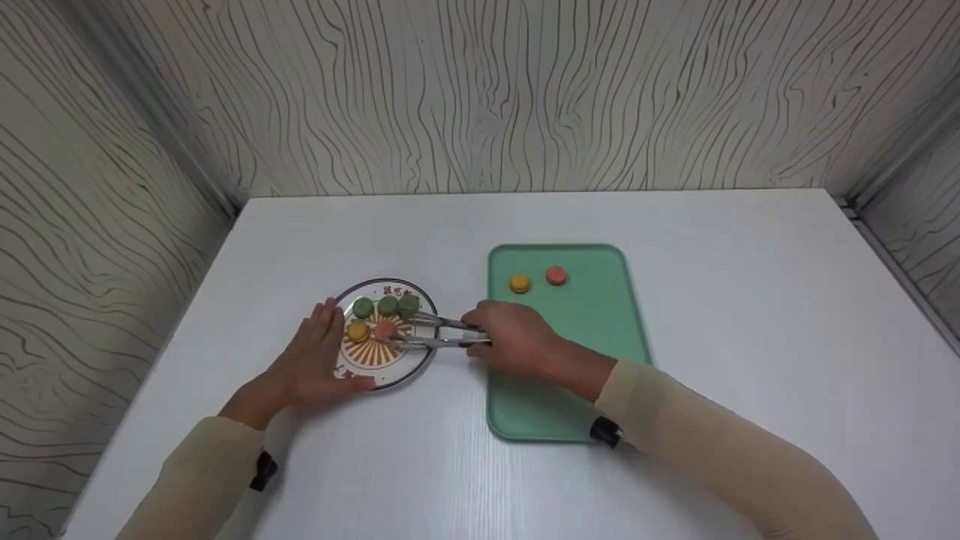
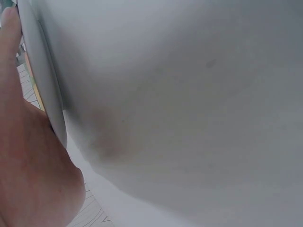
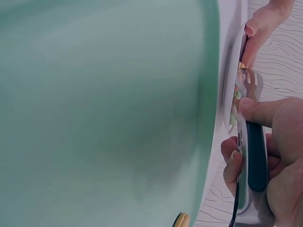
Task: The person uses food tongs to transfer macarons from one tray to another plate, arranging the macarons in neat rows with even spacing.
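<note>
My right hand (image 1: 521, 337) grips metal tongs (image 3: 257, 156) with dark handle inserts, reaching left over the plate. Their arms are spread, one tip beside the rightmost green macaron (image 1: 409, 303), the other at the pink macaron (image 1: 385, 331). A yellow macaron (image 1: 358, 331) and two more green macarons (image 1: 363, 307) lie on the same round white plate (image 1: 401, 370), printed with a sunburst and red characters. My left hand (image 1: 315, 364) rests against the plate's left rim, fingers straight and thumb along the near edge. The left wrist view shows that hand (image 2: 33, 161) at the plate's edge.
A green rectangular tray (image 1: 570, 409) lies right of the plate, under my right forearm. On its far part sit another yellow macaron (image 1: 519, 283) and another pink macaron (image 1: 556, 275). The white table (image 1: 750, 300) meets wood-patterned walls (image 1: 525, 97) at the back and sides.
</note>
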`<state>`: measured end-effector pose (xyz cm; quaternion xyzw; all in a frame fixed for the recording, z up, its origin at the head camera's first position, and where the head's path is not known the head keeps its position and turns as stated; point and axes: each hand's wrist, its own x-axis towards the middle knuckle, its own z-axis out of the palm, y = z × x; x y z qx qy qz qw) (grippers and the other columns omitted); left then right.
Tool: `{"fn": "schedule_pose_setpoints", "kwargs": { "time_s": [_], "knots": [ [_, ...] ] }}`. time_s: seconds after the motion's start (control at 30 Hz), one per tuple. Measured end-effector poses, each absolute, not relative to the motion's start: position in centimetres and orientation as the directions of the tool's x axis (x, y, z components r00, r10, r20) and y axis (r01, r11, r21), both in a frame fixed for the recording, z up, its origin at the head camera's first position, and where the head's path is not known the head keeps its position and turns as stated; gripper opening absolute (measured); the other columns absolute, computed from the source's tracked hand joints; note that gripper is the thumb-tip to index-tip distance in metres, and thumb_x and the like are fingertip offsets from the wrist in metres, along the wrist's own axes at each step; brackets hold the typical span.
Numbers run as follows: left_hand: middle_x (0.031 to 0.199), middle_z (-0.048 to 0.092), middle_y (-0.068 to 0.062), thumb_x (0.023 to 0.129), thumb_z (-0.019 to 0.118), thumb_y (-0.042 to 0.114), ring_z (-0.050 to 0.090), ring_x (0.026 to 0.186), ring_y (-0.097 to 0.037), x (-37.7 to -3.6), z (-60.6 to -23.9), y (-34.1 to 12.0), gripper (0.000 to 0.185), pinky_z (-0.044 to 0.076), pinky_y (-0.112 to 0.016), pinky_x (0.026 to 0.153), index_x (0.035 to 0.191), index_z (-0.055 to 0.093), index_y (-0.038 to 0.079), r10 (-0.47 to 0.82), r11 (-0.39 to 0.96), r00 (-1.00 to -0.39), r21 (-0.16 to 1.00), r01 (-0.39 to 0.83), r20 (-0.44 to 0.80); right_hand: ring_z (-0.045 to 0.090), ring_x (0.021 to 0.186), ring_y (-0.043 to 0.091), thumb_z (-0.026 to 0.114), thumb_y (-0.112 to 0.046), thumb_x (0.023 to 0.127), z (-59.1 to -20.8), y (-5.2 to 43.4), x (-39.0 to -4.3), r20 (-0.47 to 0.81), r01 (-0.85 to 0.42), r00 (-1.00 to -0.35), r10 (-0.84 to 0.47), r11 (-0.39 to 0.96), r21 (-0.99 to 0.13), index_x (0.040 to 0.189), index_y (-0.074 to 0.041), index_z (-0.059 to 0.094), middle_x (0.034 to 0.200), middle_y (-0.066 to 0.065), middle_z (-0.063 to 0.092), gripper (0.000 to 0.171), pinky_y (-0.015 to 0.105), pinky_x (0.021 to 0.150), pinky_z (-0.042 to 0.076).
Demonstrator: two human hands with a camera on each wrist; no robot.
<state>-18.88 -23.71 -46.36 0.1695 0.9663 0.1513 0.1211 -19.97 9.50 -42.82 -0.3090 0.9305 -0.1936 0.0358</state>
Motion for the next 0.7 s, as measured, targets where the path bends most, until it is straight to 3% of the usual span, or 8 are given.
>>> {"fn": "schedule_pose_setpoints", "kwargs": {
  "time_s": [0.7],
  "knots": [
    [0.168,0.0,-0.027,0.08,0.064,0.077,-0.004,0.155,-0.044,-18.9,-46.2,-23.5,0.129,0.007,-0.058,0.124,0.158,0.01,-0.011,0.361,0.899,-0.913,0.332,0.286,-0.191,0.054,0.074,0.011,0.075,-0.018,0.091,-41.9,12.4,-19.9,0.102,-0.527,-0.837,-0.538,0.741,-0.415,0.115,-0.012,0.074,0.095,0.0,0.07,0.026,0.033,0.067,0.053]
  ]
}}
